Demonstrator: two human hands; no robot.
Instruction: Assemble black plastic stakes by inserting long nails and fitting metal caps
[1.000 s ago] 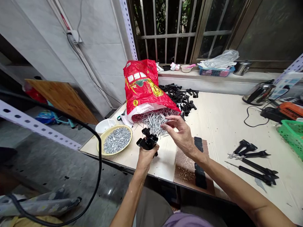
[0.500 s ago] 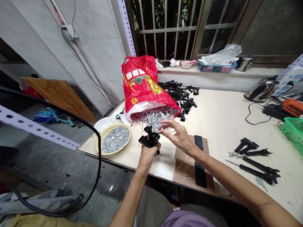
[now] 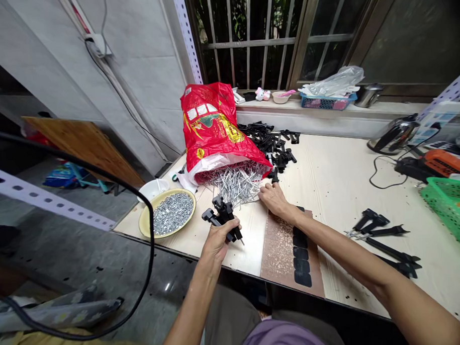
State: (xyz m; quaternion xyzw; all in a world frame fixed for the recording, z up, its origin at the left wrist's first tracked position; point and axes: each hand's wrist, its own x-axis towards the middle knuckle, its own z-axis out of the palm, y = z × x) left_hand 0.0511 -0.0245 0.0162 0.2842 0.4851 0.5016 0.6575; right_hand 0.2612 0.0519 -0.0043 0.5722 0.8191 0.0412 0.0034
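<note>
Black parts (image 3: 223,212) fill the left hand (image 3: 216,239), whose fingers are wrapped around the bundle above the near edge of the table (image 3: 339,176). Half a second ago their heads stood up close to the right hand (image 3: 273,198); now the bundle leans, heads to the left, and a thin metal tip (image 3: 242,241) shows at its lower right end.

The right hand has changed most. Earlier its thumb and fingertips were raised beside the bundle; now it is well apart from it, lowered to the right edge of the pins (image 3: 236,186). Its fingers are bent down and drawn in, but I cannot tell whether they grip a pin. With the forearm shifted, more of the black pads (image 3: 301,264) on the brown board (image 3: 274,259) can be seen, while the arm now covers part of the lowest of the finished-looking pieces (image 3: 393,250) at right.

Pins spill as before from the mouth of the red bag (image 3: 209,130), with a heap of loose black pieces (image 3: 278,145) behind it. The yellow dish (image 3: 143,228) of small metal bits (image 3: 173,214) stays left of the bundle, beside the white bowl (image 3: 152,188).
</note>
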